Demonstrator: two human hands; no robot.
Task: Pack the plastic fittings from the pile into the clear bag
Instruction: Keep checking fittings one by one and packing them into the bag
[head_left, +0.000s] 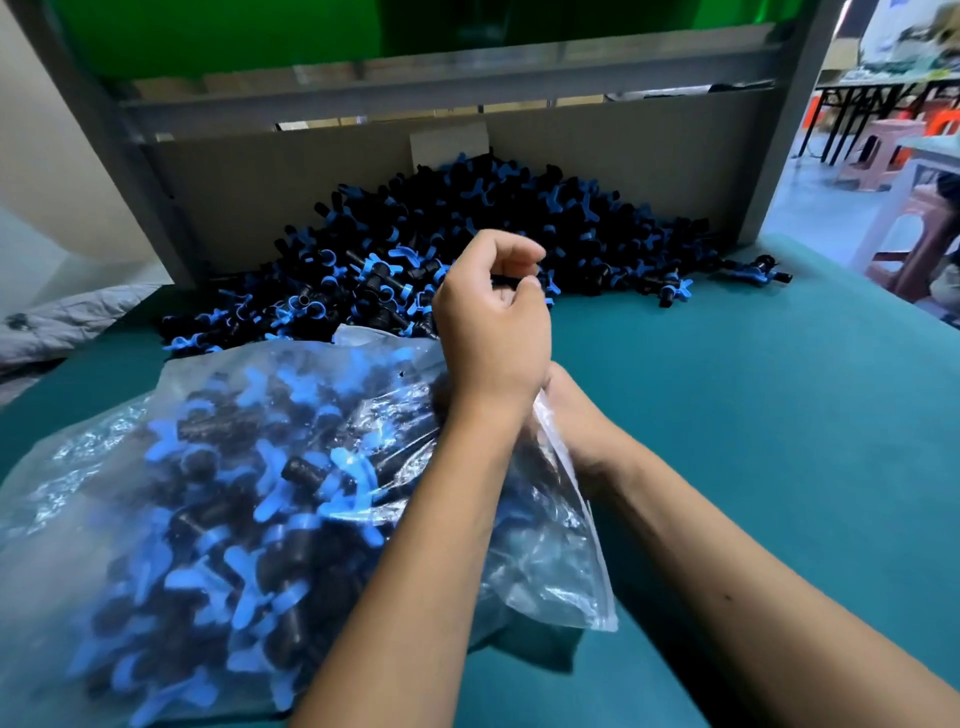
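The left hand (493, 312) is hovering right at the near edge of the pile (467, 234), fingers curled in toward the thumb, and something dark is peeking out between them. It is probably a fitting or two, though the blur makes it hard to say for certain. The back of that hand is facing up, with the wrist crossing over the mouth of the clear bag (260, 493).

The right hand (566, 410) is sitting lower and nearer, tucked under the left wrist, and it is pinching the bag's open rim, keeping the plastic lifted. Its fingertips are hidden behind the film and the other arm.

Here is the relation that matters: the bag's opening is lying just below and toward the person from the left hand, touching distance, while the pile is spreading away beyond it against the grey backboard (311, 171). So the left hand is the nearer one to both, and any drop is going down and back toward the body.

The bag itself is lying on its side on the teal table (753, 415), long axis running from the near left corner up toward the hands, mouth pointing at the pile. It is looking well filled already, yet plenty of black and blue fittings are waiting in the heap, with a few strays (753, 273) off to the right.
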